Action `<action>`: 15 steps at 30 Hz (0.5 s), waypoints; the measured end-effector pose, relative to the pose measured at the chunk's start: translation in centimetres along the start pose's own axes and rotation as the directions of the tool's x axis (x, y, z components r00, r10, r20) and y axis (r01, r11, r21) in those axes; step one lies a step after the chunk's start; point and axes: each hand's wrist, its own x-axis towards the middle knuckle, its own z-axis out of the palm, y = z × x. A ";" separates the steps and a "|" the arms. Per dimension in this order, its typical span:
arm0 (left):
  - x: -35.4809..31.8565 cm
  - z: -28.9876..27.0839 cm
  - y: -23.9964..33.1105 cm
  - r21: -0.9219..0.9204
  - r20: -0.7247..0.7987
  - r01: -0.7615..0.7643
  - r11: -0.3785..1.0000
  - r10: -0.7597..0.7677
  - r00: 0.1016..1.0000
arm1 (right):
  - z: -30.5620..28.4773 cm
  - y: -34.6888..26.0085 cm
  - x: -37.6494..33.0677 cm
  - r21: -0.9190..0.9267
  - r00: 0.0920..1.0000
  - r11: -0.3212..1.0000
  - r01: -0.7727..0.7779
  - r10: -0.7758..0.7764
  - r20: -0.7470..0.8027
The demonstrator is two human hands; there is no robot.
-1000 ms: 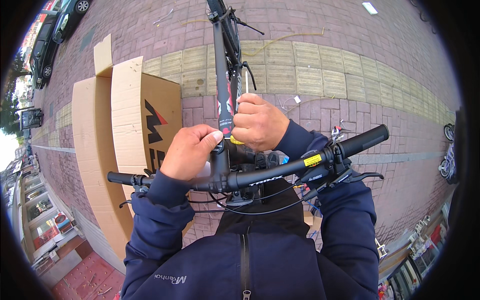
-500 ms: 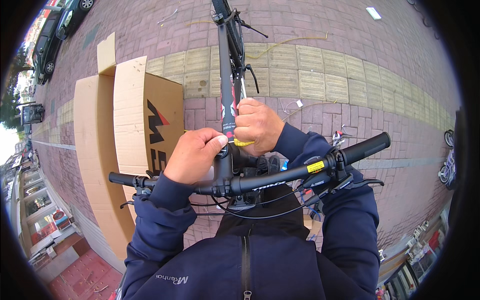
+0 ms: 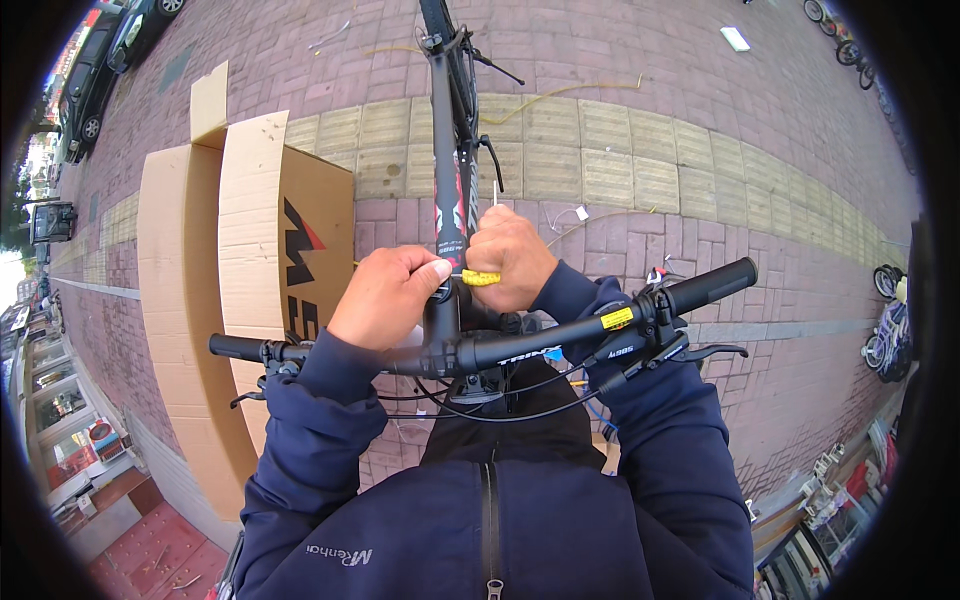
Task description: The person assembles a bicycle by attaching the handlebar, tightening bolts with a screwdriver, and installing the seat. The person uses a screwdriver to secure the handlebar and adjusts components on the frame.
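A: What is the right hand (image 3: 512, 258) doing?

B: It is making a tight fist around a tool (image 3: 482, 278). The yellow end is poking out on the near side. A thin rod (image 3: 494, 192) is sticking out on the far side, but the fist is hiding the middle, so I can't tell if they join.

A: Where is the tool sitting?

B: It is sitting close by the right side of the bike (image 3: 447, 165), near the stem (image 3: 438, 330). The bike is stretching away from the person.

A: And the left hand (image 3: 385, 300)?

B: It is bending its fingers, and its thumb is lying over the far end of the stem. I can't tell if it is pinching anything. The two hands are working just beside each other.

A: What are the bars (image 3: 585, 331) doing?

B: They are going across in front of the person. The left sleeve (image 3: 325, 420) is passing over them, and the right sleeve (image 3: 675, 430) is passing under.

A: What else are you seeing?

B: A big brown box (image 3: 180, 260) is standing open on the left. Bumpy yellow tiles (image 3: 600, 130) are running across the ground.
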 end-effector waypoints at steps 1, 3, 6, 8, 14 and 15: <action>0.0 0.0 -0.1 -0.006 0.002 0.019 1.000 -0.019 1.000 | 0.1 0.1 -0.2 0.016 1.000 1.000 -0.023 0.023 0.010; 0.1 0.3 -0.5 -0.021 0.005 0.032 0.999 -0.032 0.999 | 0.6 0.2 -0.8 0.101 0.996 0.991 -0.090 0.090 0.000; 0.1 0.4 -0.9 -0.075 0.026 0.117 0.990 -0.116 0.993 | 1.3 0.1 -1.6 0.172 0.982 0.967 -0.188 0.183 0.045; 0.0 0.6 -1.0 -0.037 0.013 0.069 0.997 -0.069 0.998 | 1.1 0.3 -1.6 0.126 0.989 0.982 -0.138 0.144 -0.041; 0.2 0.5 -1.3 0.016 -0.028 -0.034 0.999 0.034 0.999 | -0.1 0.8 -0.3 -0.072 0.989 0.986 0.150 -0.151 -0.003; 0.4 0.5 -1.4 0.028 -0.023 -0.036 0.999 0.037 0.999 | -0.4 0.8 -0.3 -0.087 0.990 0.987 0.139 -0.137 0.023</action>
